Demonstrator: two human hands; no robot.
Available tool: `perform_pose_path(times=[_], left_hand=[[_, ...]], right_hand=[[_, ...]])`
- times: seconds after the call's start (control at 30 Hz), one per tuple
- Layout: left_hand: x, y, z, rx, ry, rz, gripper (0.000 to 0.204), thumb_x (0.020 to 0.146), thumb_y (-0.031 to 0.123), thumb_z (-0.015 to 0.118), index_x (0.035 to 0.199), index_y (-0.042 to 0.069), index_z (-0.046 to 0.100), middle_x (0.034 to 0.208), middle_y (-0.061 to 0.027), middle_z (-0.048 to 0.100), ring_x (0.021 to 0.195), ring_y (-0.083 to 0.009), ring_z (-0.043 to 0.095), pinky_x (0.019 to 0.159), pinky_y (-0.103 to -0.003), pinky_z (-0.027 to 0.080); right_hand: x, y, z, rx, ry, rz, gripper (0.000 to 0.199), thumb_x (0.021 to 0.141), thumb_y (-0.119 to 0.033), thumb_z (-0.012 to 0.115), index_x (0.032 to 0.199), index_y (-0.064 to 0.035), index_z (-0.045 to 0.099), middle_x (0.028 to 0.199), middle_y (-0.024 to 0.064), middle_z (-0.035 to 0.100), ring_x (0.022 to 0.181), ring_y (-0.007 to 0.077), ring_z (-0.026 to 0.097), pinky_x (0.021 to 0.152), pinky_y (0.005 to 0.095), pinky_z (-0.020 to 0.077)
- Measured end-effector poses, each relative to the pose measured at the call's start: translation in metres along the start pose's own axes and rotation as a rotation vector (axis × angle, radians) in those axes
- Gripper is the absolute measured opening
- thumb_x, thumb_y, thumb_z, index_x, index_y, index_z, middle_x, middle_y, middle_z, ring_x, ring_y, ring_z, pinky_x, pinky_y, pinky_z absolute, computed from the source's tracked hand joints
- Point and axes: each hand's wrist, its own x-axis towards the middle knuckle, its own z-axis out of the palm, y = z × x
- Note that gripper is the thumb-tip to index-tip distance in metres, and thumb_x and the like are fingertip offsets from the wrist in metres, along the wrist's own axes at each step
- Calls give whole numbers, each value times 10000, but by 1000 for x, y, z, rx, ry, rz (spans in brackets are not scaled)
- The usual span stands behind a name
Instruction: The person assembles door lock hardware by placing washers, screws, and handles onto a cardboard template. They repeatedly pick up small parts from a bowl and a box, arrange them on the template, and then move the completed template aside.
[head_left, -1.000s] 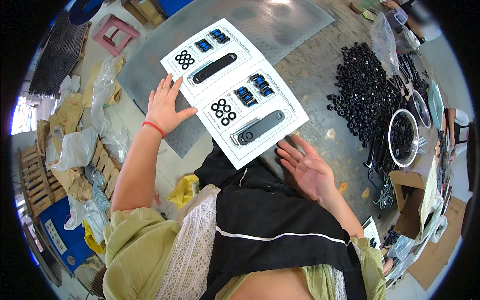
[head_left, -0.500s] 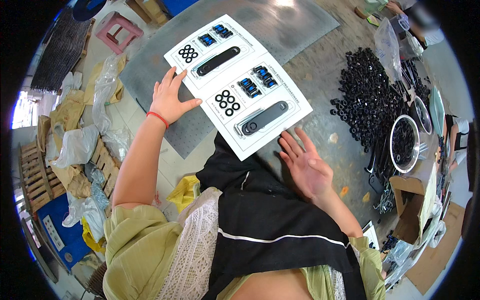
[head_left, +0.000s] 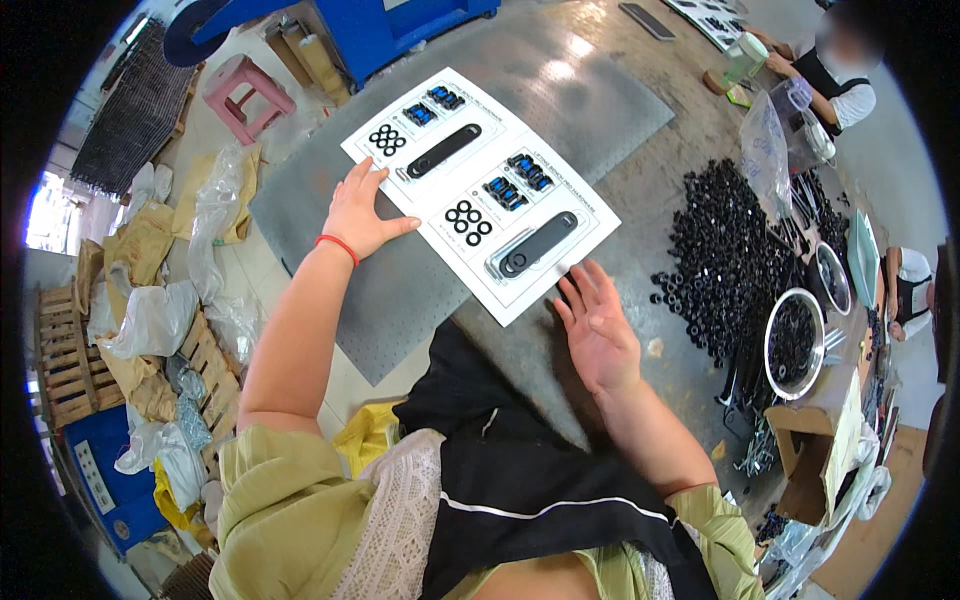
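Observation:
A white printed card (head_left: 470, 175) lies on the grey dimpled mat (head_left: 390, 320) and the worktable. Its two halves each carry blue-and-black bolts (head_left: 505, 193), several black rings (head_left: 468, 222) and a long black handle-like piece (head_left: 538, 243); I cannot tell whether these are real or printed. At the card's left edge, my left hand (head_left: 362, 215) is open, with thumb and fingertips on or beside the border. My right hand (head_left: 600, 335) stands open by the near right corner, fingers apart and palm partly turned up. Whether it touches the card is unclear.
To the right lie a heap of small black parts (head_left: 715, 260), a steel bowl (head_left: 793, 345) of black pieces and a cardboard box (head_left: 800, 440). A co-worker (head_left: 845, 85) sits at the far right. A pink stool (head_left: 248, 98) stands on the floor at left.
The card has slid away from me, farther onto the table, with both hands following along its edges. My view has tilted up, showing more of the far side.

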Motion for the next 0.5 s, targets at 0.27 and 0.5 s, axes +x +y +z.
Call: perform_pose_path(times=[0.27, 0.5], left_hand=[[47, 14, 0, -50, 24, -11, 891, 652, 446, 866, 1346, 7, 519, 1536, -218, 329, 1424, -365, 317, 1169, -425, 295], [113, 29, 17, -47, 16, -1, 942, 638, 491, 858, 1361, -11, 520, 1547, -222, 317, 1456, -346, 261, 1195, -412, 238]], right_hand=[[46, -10, -4, -85, 40, -77, 893, 717, -217, 621, 1517, -61, 255, 1554, 117, 277, 1402, 265, 296, 1120, 394, 242], [105, -28, -16, -179, 122, -209, 750, 733, -180, 587, 1440, -66, 363, 1462, 102, 401, 1268, 228, 413, 1048, 354, 327]])
